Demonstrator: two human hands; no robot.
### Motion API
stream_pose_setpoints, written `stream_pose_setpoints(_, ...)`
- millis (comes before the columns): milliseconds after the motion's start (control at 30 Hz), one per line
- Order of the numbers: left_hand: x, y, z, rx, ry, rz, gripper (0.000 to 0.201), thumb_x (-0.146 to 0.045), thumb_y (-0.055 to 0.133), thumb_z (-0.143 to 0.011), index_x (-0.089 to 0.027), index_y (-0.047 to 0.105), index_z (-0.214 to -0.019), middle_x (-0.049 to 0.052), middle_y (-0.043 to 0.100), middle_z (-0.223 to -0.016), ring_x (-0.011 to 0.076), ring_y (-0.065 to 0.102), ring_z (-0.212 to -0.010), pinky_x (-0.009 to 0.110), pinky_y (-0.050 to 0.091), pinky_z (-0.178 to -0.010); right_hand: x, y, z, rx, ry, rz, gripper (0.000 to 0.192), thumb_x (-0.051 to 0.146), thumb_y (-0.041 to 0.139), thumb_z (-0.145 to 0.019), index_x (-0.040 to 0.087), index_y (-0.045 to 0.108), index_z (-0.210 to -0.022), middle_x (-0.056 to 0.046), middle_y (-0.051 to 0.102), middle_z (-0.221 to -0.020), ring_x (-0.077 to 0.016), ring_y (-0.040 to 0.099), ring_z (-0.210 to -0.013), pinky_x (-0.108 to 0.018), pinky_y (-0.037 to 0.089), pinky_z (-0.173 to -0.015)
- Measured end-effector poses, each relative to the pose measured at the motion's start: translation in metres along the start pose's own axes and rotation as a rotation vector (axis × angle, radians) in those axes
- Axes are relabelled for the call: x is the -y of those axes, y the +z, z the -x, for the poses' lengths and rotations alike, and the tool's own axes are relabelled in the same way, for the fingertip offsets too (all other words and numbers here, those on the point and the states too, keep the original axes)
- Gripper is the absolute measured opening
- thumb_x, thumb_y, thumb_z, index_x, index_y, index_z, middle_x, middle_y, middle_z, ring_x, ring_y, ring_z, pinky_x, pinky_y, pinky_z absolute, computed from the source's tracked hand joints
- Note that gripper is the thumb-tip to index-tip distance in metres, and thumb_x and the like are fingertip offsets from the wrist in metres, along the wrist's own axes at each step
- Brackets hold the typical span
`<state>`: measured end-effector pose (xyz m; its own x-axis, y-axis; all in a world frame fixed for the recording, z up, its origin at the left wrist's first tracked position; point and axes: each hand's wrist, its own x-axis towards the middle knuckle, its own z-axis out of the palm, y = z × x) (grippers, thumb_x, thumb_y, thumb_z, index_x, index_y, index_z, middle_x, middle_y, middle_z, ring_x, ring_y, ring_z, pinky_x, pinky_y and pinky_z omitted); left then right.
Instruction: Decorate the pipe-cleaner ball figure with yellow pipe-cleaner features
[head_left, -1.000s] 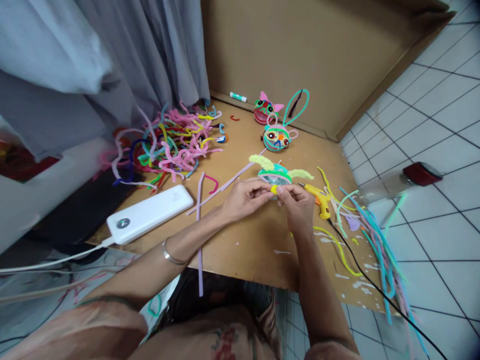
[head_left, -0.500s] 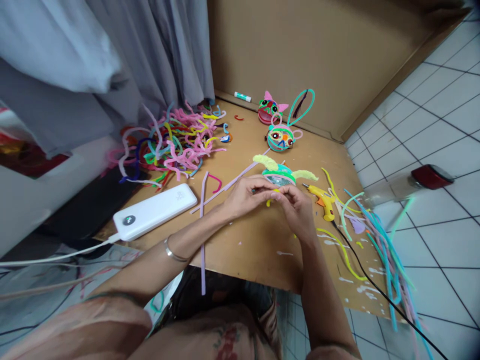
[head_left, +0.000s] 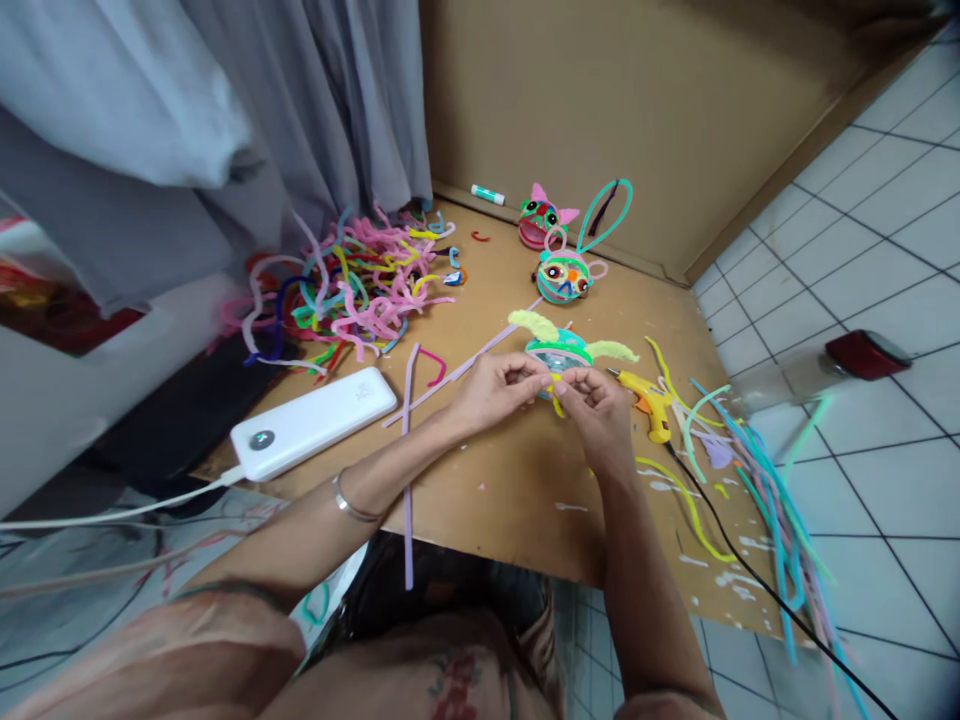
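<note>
Both hands meet at the round pipe-cleaner toy (head_left: 559, 352) on the cardboard board (head_left: 510, 480). The left hand (head_left: 495, 388) and right hand (head_left: 596, 405) pinch a small yellow pipe-cleaner bit (head_left: 556, 398) between closed fingertips. It is tiny and could slip out. The yellow glue gun (head_left: 646, 404) lies just beside the right hand, and a bump could burn it
</note>
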<state>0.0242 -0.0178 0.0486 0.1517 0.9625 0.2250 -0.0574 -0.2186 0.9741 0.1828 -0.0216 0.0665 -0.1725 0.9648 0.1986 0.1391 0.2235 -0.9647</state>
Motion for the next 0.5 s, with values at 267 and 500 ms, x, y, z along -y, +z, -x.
stream_pose_setpoints(267, -0.007, -0.007, -0.001, 0.152, -0.086, 0.011, 0.031, -0.043, 0.072, -0.075, -0.012, 0.065, -0.071, -0.001, 0.058, -0.057, 0.0079, 0.049, -0.052, 0.021, 0.034, -0.052, -0.004, -0.003, 0.000, 0.059, -0.024, 0.030, 0.027, 0.045, 0.070, -0.075, 0.020, 0.061, -0.074, 0.002, 0.061, -0.067, -0.0109, 0.053, -0.060, -0.024, 0.043, -0.057)
stream_pose_setpoints(500, -0.007, -0.012, -0.005, 0.164, -0.024, 0.065, 0.042, -0.054, 0.074, -0.072, -0.013, 0.068, -0.074, -0.001, 0.058, -0.059, 0.0085, 0.049, -0.054, 0.022, 0.036, -0.054, -0.003, -0.007, 0.000, 0.062, -0.135, 0.154, 0.018, 0.038, 0.064, -0.083, 0.020, 0.065, -0.084, 0.000, 0.068, -0.078, -0.0142, 0.061, -0.073, -0.027, 0.048, -0.068)
